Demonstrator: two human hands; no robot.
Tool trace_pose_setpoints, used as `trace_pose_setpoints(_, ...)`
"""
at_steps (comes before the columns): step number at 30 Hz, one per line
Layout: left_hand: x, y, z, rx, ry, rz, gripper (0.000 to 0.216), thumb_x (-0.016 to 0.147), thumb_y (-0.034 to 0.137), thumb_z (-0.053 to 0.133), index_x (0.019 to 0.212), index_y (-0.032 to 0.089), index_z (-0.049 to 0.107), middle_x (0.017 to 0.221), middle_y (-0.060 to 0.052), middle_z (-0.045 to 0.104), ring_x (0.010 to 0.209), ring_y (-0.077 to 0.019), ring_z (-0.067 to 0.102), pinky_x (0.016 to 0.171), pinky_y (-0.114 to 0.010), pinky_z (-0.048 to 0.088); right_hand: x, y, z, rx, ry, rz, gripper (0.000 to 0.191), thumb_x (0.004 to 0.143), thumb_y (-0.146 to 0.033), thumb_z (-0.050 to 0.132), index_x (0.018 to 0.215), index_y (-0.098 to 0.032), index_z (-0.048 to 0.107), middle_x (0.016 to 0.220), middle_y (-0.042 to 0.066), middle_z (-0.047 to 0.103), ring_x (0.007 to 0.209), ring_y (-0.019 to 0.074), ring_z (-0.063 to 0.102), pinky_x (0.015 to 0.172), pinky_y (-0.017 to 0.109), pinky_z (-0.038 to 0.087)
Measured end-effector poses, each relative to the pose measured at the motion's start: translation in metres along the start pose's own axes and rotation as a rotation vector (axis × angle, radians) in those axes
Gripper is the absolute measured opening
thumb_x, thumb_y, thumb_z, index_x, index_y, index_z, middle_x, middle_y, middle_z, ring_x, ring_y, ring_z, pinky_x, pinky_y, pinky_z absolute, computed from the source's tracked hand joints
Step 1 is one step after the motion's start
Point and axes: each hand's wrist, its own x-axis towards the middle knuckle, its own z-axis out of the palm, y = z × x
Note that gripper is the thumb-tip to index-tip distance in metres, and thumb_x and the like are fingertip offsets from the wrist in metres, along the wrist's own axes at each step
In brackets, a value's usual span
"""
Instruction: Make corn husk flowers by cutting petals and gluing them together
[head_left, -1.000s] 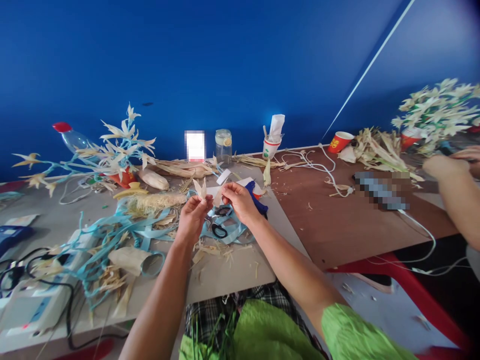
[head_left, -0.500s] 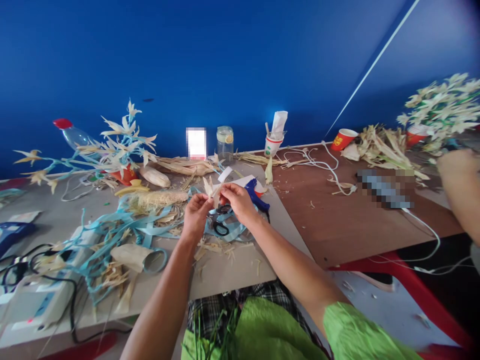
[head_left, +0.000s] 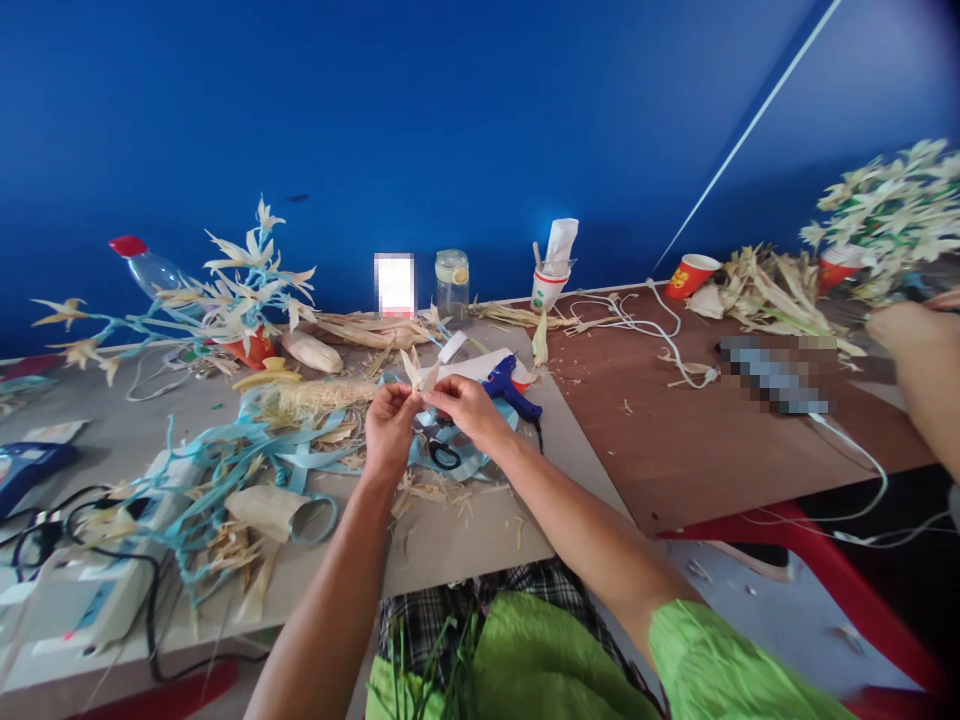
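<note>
Between my two hands, above the table, is a small corn husk flower (head_left: 417,370) with pale pointed petals facing up. My left hand (head_left: 391,425) pinches its base from the left. From the right, the thumb and fingers of my right hand (head_left: 469,408) close on the same base; the exact grip point is tiny. Just under my hands lie black-handled scissors (head_left: 444,455), partly hidden, on light blue ribbon (head_left: 307,460). A blue glue gun (head_left: 510,388) rests right behind my right hand.
Left stands a husk-flower arrangement (head_left: 251,270) near a dried corn cob (head_left: 311,352). A power strip (head_left: 97,590) with cables lies front left. A glass jar (head_left: 451,285) and paper cups (head_left: 691,276) line the wall. Another person's hand (head_left: 904,330) is at far right.
My right hand has shifted slightly down and left, closer to my left hand. The petals now stand more upright and spread between the fingers. The other person's hand has moved slightly.
</note>
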Motion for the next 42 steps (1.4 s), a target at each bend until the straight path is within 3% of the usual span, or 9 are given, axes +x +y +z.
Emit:
trace_pose_setpoints(9,0.004,0.002,-0.005,-0.063,0.073,0.006,0.025,0.065,0.026,0.074,0.077,0.017,0.055,0.061,0.005,0.057,0.054,-0.0052,0.051,0.057,-0.018,0.040,0.003,0.002,-0.009,0.066,-0.008,0.050,0.014,0.065,-0.030,0.061,0.062,-0.017,0.058,0.049,-0.005,0.051,0.048,0.0077,0.043,0.050,0.022,0.030)
trace_pose_setpoints(15,0.005,0.004,-0.004,-0.095,0.092,0.016,0.026,0.063,0.026,0.075,0.076,0.017,0.054,0.060,0.005,0.056,0.054,-0.0052,0.051,0.058,-0.018,0.041,0.002,0.004,-0.006,0.085,-0.034,0.054,0.008,0.060,-0.020,0.052,0.062,-0.016,0.059,0.052,-0.004,0.053,0.049,0.0077,0.045,0.050,0.021,0.032)
trace_pose_setpoints(19,0.004,0.005,-0.003,-0.110,0.082,0.006,0.027,0.063,0.026,0.075,0.077,0.017,0.054,0.060,0.005,0.056,0.054,-0.0055,0.052,0.059,-0.019,0.042,0.002,0.006,-0.005,0.137,0.014,0.043,0.007,0.059,-0.018,0.048,0.056,-0.017,0.054,0.052,-0.004,0.053,0.046,0.0071,0.044,0.049,0.021,0.033)
trace_pose_setpoints(21,0.003,0.006,-0.003,-0.149,0.061,-0.008,0.027,0.062,0.025,0.076,0.077,0.017,0.054,0.060,0.006,0.056,0.054,-0.0054,0.052,0.060,-0.019,0.043,0.002,0.006,-0.005,0.169,0.054,0.034,0.004,0.060,-0.020,0.054,0.063,-0.017,0.055,0.056,-0.004,0.054,0.050,0.0077,0.048,0.052,0.022,0.037)
trace_pose_setpoints(25,0.001,0.010,0.000,-0.238,-0.002,-0.057,0.028,0.061,0.023,0.077,0.076,0.018,0.055,0.063,0.006,0.057,0.056,-0.0059,0.054,0.064,-0.022,0.045,0.002,0.005,-0.004,0.196,0.081,0.019,0.031,0.058,-0.027,0.069,0.084,-0.019,0.056,0.071,-0.004,0.057,0.060,0.0090,0.053,0.058,0.023,0.041)
trace_pose_setpoints(27,0.000,0.012,0.001,-0.255,-0.029,-0.085,0.028,0.061,0.024,0.078,0.075,0.018,0.055,0.065,0.005,0.059,0.059,-0.0066,0.055,0.067,-0.024,0.047,0.002,0.005,-0.003,0.196,0.076,-0.003,0.035,0.058,-0.029,0.072,0.087,-0.020,0.055,0.072,-0.005,0.055,0.059,0.0080,0.051,0.058,0.023,0.040)
trace_pose_setpoints(35,-0.002,0.010,0.005,-0.255,-0.056,-0.104,0.030,0.058,0.024,0.080,0.074,0.017,0.054,0.066,0.004,0.060,0.062,-0.0085,0.058,0.066,-0.024,0.045,0.002,0.006,0.000,-0.023,0.099,-0.066,0.041,0.058,-0.035,0.073,0.090,-0.019,0.052,0.079,-0.004,0.052,0.055,0.0068,0.047,0.055,0.023,0.039)
trace_pose_setpoints(42,-0.002,-0.001,0.003,-0.026,-0.055,-0.064,0.028,0.060,0.025,0.078,0.075,0.016,0.057,0.062,0.005,0.057,0.054,-0.0047,0.049,0.053,-0.018,0.036,0.004,0.010,-0.002,-0.282,0.193,-0.176,0.019,0.064,-0.021,0.061,0.080,-0.020,0.052,0.078,-0.003,0.052,0.054,0.0076,0.044,0.055,0.024,0.038)
